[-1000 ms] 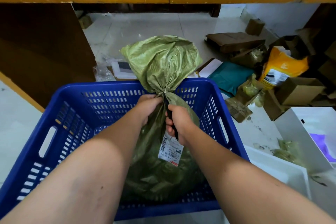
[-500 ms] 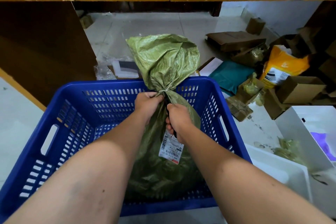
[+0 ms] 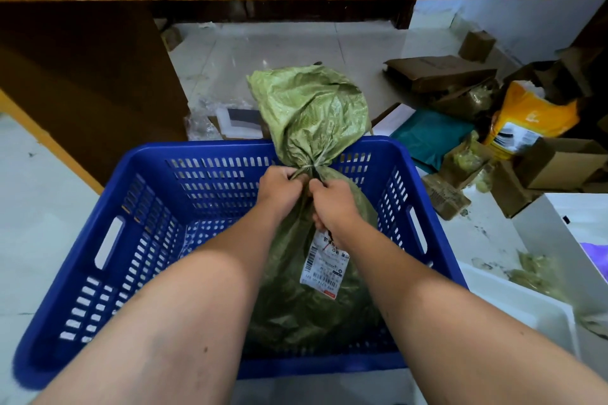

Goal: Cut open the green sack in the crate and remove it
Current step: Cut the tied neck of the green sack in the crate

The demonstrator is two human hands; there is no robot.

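A green woven sack (image 3: 312, 108) stands in a blue plastic crate (image 3: 204, 149), with a thin cord tying its neck. The loose top flares above the crate's far rim. A white shipping label (image 3: 324, 268) hangs on the sack's front. My left hand (image 3: 283, 189) is closed on the neck just left of the knot. My right hand (image 3: 332, 204) is closed right beside it on a dark-handled tool. The tool's dark tip shows at the knot and its end pokes out under my palm. The blade is hidden.
A yellow wooden counter edge runs overhead, with a dark panel at the left. On the floor to the right lie cardboard boxes (image 3: 441, 72), a teal parcel (image 3: 431, 138) and a yellow bag (image 3: 529, 122). White bins (image 3: 526, 306) stand beside the crate's right side.
My right hand has slid up the sack's neck and now meets my left hand at the knot. The sack's loose top has shifted a little to the right.
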